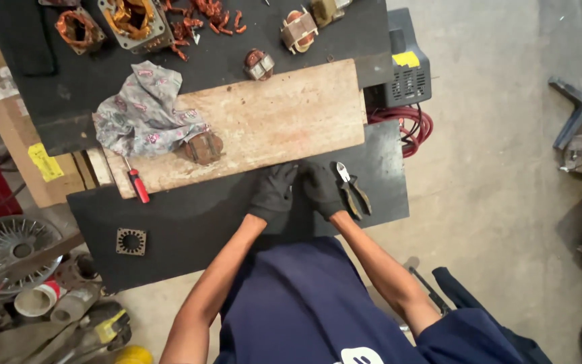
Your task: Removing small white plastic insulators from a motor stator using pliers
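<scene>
While my gloved left hand point(274, 191) and right hand point(322, 189) rest side by side, loosely curled and holding nothing, on the dark sheet point(190, 222), cutting pliers point(351, 191) lie just beside my right.

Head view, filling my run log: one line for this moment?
left hand: gloved, resting on black mat | right hand: gloved, beside cutting pliers | wooden board ahead

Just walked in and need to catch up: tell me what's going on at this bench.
A person in black gloves rests both hands on a dark mat: left hand and right hand side by side, holding nothing. Cutting pliers lie just beside the right hand. Ahead is a worn wooden board with a patterned rag, a red-handled screwdriver at its edge, and copper-wound coils beyond.
</scene>
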